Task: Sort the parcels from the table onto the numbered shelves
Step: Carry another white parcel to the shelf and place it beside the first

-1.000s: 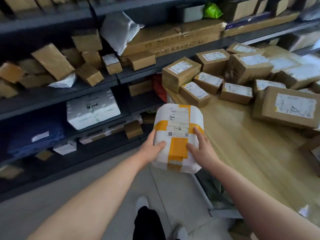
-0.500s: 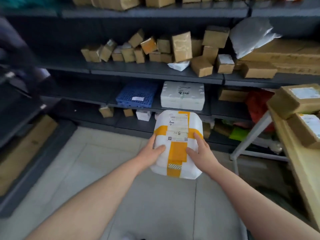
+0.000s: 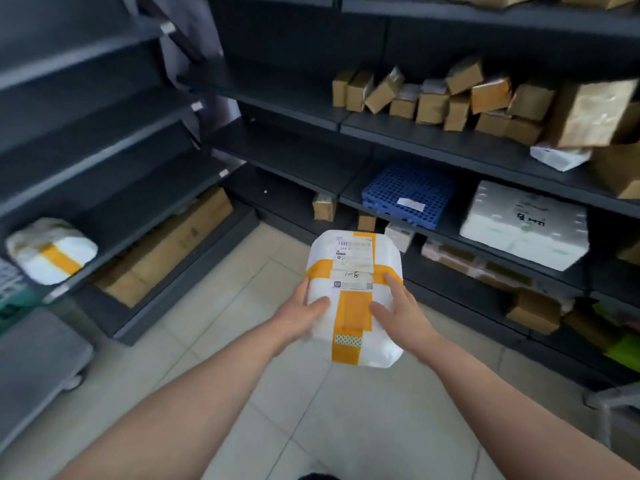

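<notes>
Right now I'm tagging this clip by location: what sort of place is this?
Probably a parcel depot or pickup storeroom: dark grey metal shelving holding small brown cardboard boxes, and a white plastic parcel crossed with orange tape, marked 1-8.

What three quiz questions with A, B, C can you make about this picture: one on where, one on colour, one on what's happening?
1. Where is the blue crate? A floor B shelf C cart
2. What colour is the tape on the held parcel? A green B black C orange
3. The parcel is: A held up B on the floor C on a shelf
Answers: 1 B, it rests on the shelf. 2 C, orange strips cross it. 3 A, left hand and right hand grip its sides.
</notes>
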Available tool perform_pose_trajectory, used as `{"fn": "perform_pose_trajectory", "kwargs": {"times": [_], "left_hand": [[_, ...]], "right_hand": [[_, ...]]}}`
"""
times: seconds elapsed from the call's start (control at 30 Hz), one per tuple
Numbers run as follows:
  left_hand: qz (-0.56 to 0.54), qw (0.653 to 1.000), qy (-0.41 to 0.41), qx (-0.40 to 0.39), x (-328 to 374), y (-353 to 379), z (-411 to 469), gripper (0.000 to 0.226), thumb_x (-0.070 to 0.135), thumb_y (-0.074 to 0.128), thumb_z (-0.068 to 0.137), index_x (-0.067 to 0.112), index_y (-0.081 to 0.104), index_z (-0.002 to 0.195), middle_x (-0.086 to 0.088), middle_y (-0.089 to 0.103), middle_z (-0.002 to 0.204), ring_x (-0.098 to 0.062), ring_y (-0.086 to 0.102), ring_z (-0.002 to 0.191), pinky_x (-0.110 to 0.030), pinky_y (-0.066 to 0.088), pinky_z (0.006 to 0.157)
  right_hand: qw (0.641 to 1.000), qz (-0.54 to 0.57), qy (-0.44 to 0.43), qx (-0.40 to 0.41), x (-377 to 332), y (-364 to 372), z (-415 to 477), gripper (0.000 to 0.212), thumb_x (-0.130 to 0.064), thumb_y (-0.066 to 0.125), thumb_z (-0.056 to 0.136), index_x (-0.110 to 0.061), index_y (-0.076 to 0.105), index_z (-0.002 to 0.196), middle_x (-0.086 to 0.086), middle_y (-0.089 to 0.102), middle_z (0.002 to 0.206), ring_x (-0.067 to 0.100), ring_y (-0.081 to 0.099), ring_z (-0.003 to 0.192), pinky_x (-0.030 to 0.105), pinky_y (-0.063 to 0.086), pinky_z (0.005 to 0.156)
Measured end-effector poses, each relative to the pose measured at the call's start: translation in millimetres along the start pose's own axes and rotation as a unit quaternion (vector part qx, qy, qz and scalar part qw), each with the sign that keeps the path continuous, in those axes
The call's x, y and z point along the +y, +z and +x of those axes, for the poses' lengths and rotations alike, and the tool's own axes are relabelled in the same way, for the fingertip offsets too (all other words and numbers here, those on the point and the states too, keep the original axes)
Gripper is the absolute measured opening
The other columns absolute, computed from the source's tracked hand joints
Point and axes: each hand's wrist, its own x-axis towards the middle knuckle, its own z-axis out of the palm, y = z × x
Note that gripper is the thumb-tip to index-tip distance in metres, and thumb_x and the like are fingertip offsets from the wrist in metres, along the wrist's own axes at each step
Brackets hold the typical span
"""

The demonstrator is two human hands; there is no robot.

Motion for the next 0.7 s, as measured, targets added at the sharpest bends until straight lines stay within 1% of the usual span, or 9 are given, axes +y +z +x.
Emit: {"fn": "perform_pose_trajectory", "kwargs": {"times": [0.07,0.13,0.27,0.37,0.53,0.6,0.7], "left_hand": [[-0.014,0.999,-0.012,0.028,-10.4,-33.6,1.9,0.055,0.031,0.055,0.096,0.038,0.033,0.145,0.005,0.056,0.134,-0.023,0.056,0.119,-0.045,0.048,0.100],[-0.035,0.998,-0.020,0.052,-19.8,-63.1,1.7,0.058,0.032,0.055,0.097,0.036,0.029,0.149,0.003,0.054,0.138,-0.025,0.054,0.122,-0.047,0.044,0.103],[-0.078,0.989,-0.033,0.117,-33.8,-107.7,-0.5,0.060,0.029,0.053,0.099,0.032,0.024,0.151,0.000,0.051,0.141,-0.024,0.052,0.124,-0.045,0.041,0.107],[-0.097,0.981,-0.055,0.160,-41.0,-136.9,0.8,0.062,0.034,0.052,0.099,0.033,0.020,0.153,0.001,0.047,0.144,-0.024,0.050,0.126,-0.044,0.040,0.108],[-0.130,0.961,-0.087,0.229,-44.4,-187.2,20.2,0.065,0.039,0.052,0.099,0.035,0.017,0.153,0.002,0.046,0.146,-0.026,0.050,0.126,-0.049,0.041,0.107],[-0.142,0.953,-0.090,0.251,-40.9,-204.3,30.7,0.064,0.036,0.053,0.098,0.034,0.019,0.153,0.001,0.047,0.145,-0.025,0.050,0.126,-0.047,0.040,0.108],[-0.158,0.942,-0.099,0.279,-31.3,-225.6,47.0,0.064,0.034,0.054,0.098,0.034,0.021,0.152,0.002,0.048,0.143,-0.023,0.051,0.125,-0.043,0.040,0.108]], "right_hand": [[0.999,-0.022,-0.015,-0.020,-25.4,24.2,18.0,0.069,-0.037,0.048,0.097,-0.035,0.007,0.152,-0.003,0.012,0.158,0.025,0.030,0.138,0.041,0.030,0.108],[0.998,-0.038,-0.028,-0.042,-50.2,45.7,33.8,0.068,-0.038,0.048,0.097,-0.036,0.007,0.152,-0.003,0.013,0.158,0.027,0.031,0.137,0.044,0.030,0.110],[0.992,-0.051,-0.069,-0.092,-93.1,80.4,65.7,0.069,-0.034,0.051,0.097,-0.033,0.010,0.152,-0.002,0.015,0.158,0.024,0.026,0.140,0.041,0.025,0.111],[0.983,-0.076,-0.109,-0.126,-123.2,104.1,92.8,0.069,-0.032,0.054,0.096,-0.030,0.014,0.152,-0.002,0.019,0.157,0.022,0.026,0.140,0.037,0.024,0.111],[0.962,-0.096,-0.163,-0.196,-174.1,140.7,147.9,0.070,-0.034,0.054,0.095,-0.032,0.014,0.152,-0.004,0.021,0.157,0.022,0.028,0.140,0.044,0.029,0.112],[0.954,-0.094,-0.180,-0.219,-194.4,150.5,170.6,0.071,-0.032,0.055,0.094,-0.032,0.015,0.152,-0.003,0.023,0.156,0.022,0.029,0.139,0.045,0.030,0.112],[0.942,-0.109,-0.194,-0.250,-221.3,157.8,201.9,0.070,-0.033,0.054,0.095,-0.032,0.013,0.152,-0.003,0.020,0.157,0.021,0.026,0.141,0.044,0.028,0.113]]}}
